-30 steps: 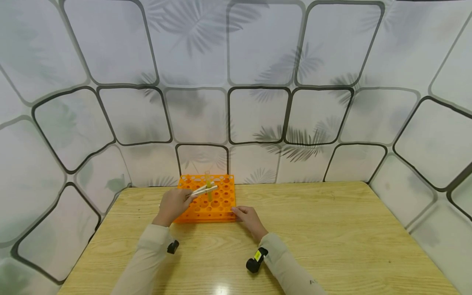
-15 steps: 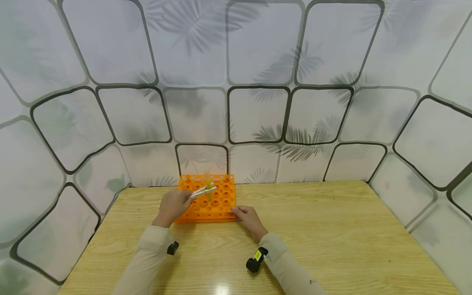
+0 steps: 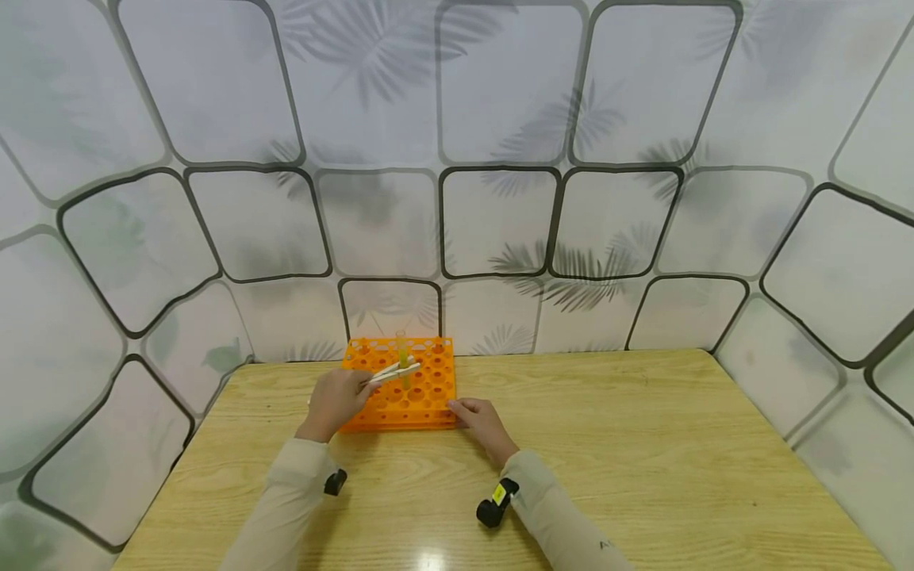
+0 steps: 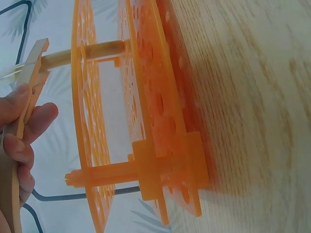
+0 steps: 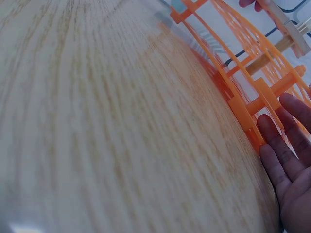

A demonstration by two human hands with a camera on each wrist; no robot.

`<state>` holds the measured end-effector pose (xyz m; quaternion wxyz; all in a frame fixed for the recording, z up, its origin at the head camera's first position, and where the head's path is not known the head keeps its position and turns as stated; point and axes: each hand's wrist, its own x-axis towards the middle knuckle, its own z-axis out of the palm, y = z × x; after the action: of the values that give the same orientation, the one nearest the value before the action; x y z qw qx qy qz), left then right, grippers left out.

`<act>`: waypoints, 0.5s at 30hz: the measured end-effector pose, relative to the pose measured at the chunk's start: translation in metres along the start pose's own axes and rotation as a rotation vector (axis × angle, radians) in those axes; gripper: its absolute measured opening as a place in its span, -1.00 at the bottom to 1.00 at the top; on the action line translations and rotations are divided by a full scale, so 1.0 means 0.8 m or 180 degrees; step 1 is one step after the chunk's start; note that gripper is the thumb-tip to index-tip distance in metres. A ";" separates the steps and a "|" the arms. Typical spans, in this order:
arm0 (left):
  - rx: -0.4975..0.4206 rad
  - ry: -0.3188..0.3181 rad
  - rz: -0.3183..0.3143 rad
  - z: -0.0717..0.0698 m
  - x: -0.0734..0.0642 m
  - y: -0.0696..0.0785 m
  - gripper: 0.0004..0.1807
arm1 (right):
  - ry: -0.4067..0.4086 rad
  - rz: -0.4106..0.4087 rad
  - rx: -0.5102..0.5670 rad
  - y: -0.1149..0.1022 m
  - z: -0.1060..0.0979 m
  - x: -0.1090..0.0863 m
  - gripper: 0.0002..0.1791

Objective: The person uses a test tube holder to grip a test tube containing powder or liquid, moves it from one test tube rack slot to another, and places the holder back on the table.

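My left hand [image 3: 336, 403] grips a wooden test tube clamp [image 3: 393, 370], with the fingers wrapped round its handles in the left wrist view. The clamp's jaws are around a clear test tube [image 3: 401, 349] with yellow content. Upright, the tube passes through the top plate of an orange test tube rack [image 3: 435, 403], and its lower end reaches the middle plate [image 4: 146, 87]. My right hand [image 3: 485, 424] rests at the rack's right front corner. In the right wrist view its nearly straight fingers [image 5: 274, 138] touch the rack's end; the thumb is out of that view.
The rack stands near the back edge of a wooden table [image 3: 607, 452], close to a patterned fabric wall [image 3: 500, 313]. Wood surface extends in front of the rack and to its right. Each wrist wears a small black camera [image 3: 493, 507].
The clamp has tipped down very slightly on the tube. Both hands, the tube and the rack stay in nearly the same place.
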<state>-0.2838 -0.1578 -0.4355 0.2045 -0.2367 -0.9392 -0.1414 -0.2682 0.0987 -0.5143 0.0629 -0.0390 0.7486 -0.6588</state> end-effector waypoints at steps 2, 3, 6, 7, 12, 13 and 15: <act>-0.0010 -0.0007 -0.0003 0.000 0.000 0.000 -0.66 | -0.0023 -0.0007 -0.0002 -0.003 -0.001 -0.002 -0.56; -0.0019 -0.0010 -0.0005 0.000 0.000 0.000 -0.65 | -0.0036 -0.0018 -0.0001 -0.007 -0.001 -0.004 -0.57; -0.0016 -0.0012 -0.0006 0.001 0.000 0.000 -0.63 | -0.0064 -0.0009 -0.0012 -0.022 -0.001 -0.013 -0.60; -0.0015 -0.0010 -0.0005 0.001 -0.001 0.000 -0.62 | -0.0067 -0.0017 -0.0043 -0.026 -0.001 -0.016 -0.60; 0.0005 0.0008 0.0021 0.002 -0.001 -0.001 -0.61 | -0.0074 -0.0006 -0.0084 -0.036 0.000 -0.022 -0.61; 0.0012 0.0010 0.0024 0.002 -0.002 -0.001 -0.61 | -0.0077 -0.0012 -0.0089 -0.032 0.000 -0.020 -0.61; 0.0024 0.0005 0.0029 0.003 -0.002 -0.002 -0.60 | -0.0074 0.0001 -0.0049 -0.024 -0.001 -0.014 -0.60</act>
<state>-0.2839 -0.1586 -0.4384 0.2067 -0.2401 -0.9385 -0.1370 -0.2577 0.0985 -0.4950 0.0714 -0.0470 0.7529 -0.6525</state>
